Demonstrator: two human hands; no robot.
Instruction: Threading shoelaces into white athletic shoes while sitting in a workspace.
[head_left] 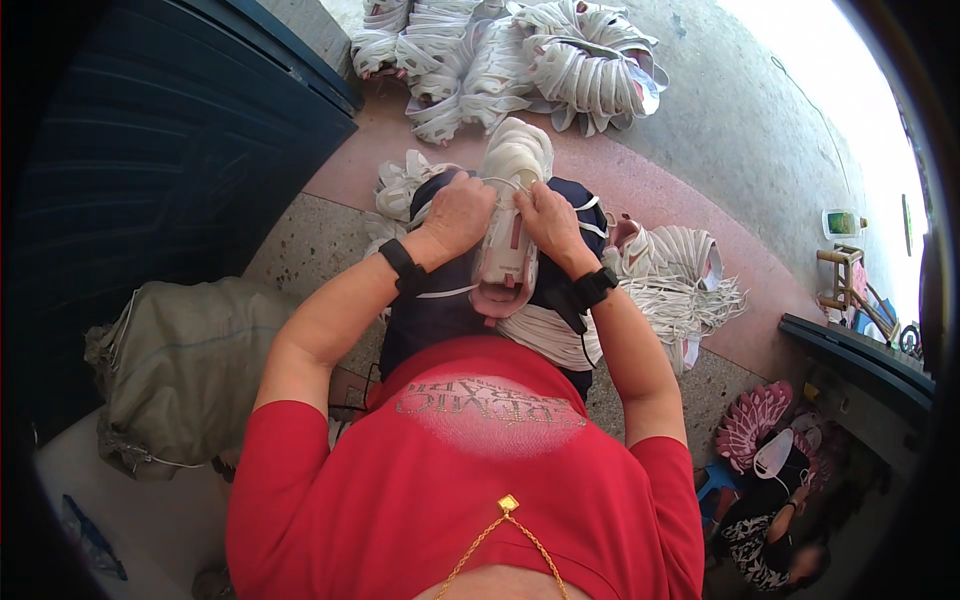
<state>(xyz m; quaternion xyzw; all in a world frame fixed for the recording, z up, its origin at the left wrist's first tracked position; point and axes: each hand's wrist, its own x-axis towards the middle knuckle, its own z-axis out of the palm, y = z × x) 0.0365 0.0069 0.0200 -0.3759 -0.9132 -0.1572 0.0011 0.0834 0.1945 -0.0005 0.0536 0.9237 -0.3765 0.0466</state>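
Note:
A white shoe upper with pink trim (506,252) lies lengthwise over my dark-trousered lap, its toe pointing away from me and the pink heel opening toward me. At its left edge my left hand (463,213) is closed, pinching a white shoelace (497,180) that runs across the front of the upper. My right hand (549,224) presses close on the other side, fingers pinched on the lace near the eyelets. The fingertips partly hide the lace there. Beside the upper, a bundle of white laces (553,333) rests on my lap.
Stacks of nested white uppers (590,75) lie on the floor ahead, with another stack (672,252) and loose laces (690,305) at my right. A grey-green sack (195,365) stands left by a dark door (170,130). Another person (765,535) handles shoe parts at lower right.

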